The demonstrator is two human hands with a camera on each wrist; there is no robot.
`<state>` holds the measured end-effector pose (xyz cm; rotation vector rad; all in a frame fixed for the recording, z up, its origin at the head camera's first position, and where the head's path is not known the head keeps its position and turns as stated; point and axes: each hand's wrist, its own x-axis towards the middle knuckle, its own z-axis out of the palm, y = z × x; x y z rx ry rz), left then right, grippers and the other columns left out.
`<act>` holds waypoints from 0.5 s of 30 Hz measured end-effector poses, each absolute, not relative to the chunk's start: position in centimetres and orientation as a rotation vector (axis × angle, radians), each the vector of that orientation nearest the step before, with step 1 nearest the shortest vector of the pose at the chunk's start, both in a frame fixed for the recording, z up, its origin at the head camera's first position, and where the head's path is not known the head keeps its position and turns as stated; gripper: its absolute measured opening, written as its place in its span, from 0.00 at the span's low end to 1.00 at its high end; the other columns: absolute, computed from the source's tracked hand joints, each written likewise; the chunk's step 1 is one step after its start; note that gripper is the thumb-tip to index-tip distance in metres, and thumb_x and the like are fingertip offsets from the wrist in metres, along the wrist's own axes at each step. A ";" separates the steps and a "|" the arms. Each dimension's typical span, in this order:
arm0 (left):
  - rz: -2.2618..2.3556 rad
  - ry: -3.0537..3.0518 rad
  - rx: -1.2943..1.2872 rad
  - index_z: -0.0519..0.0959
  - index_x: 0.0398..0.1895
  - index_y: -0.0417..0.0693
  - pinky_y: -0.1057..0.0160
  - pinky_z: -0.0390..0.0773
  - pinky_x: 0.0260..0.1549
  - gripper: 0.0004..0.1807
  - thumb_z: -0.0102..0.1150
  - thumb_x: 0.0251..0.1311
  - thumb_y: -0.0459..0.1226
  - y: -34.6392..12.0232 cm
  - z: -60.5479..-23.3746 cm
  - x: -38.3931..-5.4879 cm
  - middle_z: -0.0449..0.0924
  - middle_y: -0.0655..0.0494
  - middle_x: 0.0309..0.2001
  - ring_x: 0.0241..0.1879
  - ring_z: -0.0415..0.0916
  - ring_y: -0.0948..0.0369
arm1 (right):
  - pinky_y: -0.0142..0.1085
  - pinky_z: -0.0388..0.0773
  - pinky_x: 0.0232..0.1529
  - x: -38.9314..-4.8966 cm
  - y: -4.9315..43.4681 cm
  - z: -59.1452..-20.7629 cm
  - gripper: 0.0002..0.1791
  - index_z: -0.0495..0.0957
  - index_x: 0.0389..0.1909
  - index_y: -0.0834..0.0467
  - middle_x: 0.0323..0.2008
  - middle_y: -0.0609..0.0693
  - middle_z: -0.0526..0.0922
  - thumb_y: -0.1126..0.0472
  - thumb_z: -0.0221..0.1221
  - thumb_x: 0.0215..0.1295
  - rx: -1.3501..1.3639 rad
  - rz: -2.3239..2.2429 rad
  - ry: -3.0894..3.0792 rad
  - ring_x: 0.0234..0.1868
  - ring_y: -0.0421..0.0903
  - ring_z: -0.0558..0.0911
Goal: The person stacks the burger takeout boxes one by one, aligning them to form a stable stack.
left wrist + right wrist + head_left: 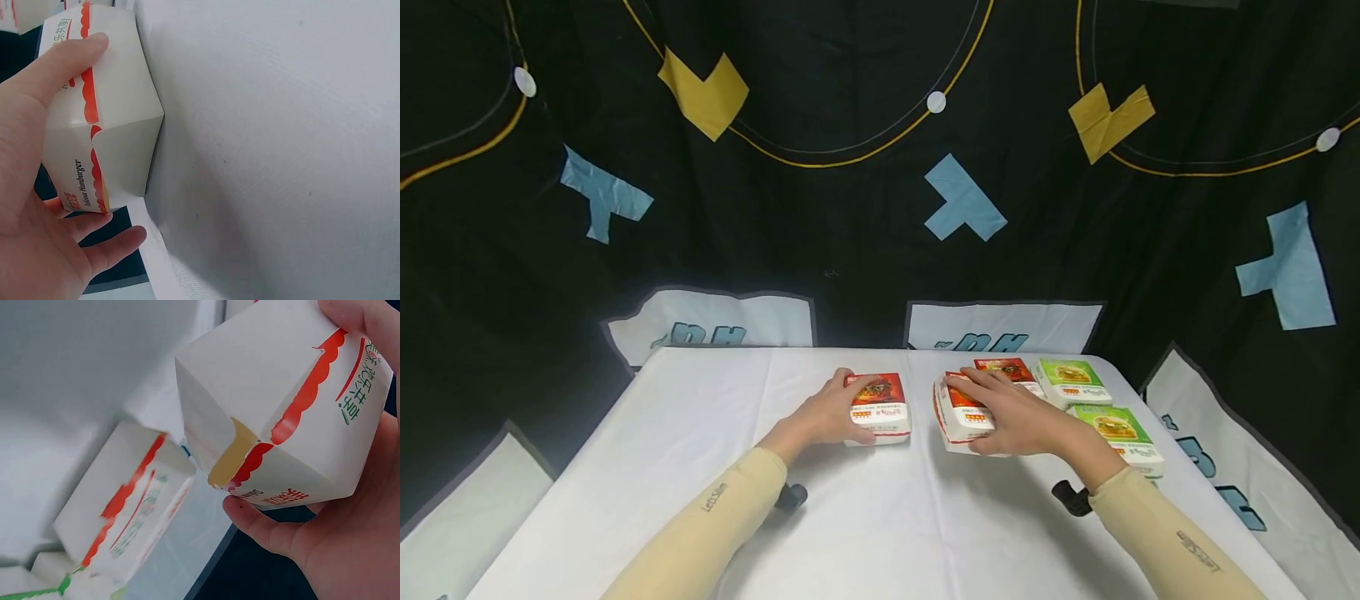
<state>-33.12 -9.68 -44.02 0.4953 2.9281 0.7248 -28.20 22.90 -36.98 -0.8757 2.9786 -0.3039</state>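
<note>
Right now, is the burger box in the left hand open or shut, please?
Shut: the burger box in the left hand has its lid down, red scalloped edge along its side.

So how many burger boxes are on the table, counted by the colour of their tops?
Red-topped: 3 (near box in the left hand, gripped box in the right hand, back red box)
Green-topped: 2 (back green box, front green box)
Total: 5
</note>
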 end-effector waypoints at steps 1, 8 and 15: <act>0.726 2.924 0.494 0.60 0.75 0.78 0.46 0.78 0.51 0.54 0.78 0.41 0.59 -9.7 -44.0 -33.1 0.56 0.51 0.72 0.61 0.66 0.51 | 0.63 0.68 0.64 -28.4 22.6 -36.9 0.51 0.51 0.78 0.28 0.79 0.47 0.55 0.40 0.68 0.54 -0.883 -0.303 2.974 0.78 0.59 0.55; 0.703 2.924 0.485 0.59 0.75 0.78 0.44 0.77 0.54 0.54 0.77 0.41 0.59 -9.7 -44.0 -33.3 0.55 0.51 0.73 0.63 0.65 0.51 | 0.61 0.69 0.64 -29.7 20.6 -36.5 0.51 0.51 0.78 0.28 0.79 0.46 0.55 0.39 0.66 0.55 -0.910 -0.299 2.963 0.76 0.58 0.57; 0.721 2.919 0.512 0.59 0.75 0.78 0.46 0.78 0.52 0.54 0.77 0.41 0.59 -9.4 -44.1 -33.5 0.57 0.52 0.72 0.62 0.64 0.53 | 0.59 0.72 0.62 -31.0 19.2 -36.1 0.50 0.51 0.78 0.29 0.79 0.47 0.54 0.40 0.66 0.56 -0.940 -0.319 2.949 0.75 0.56 0.58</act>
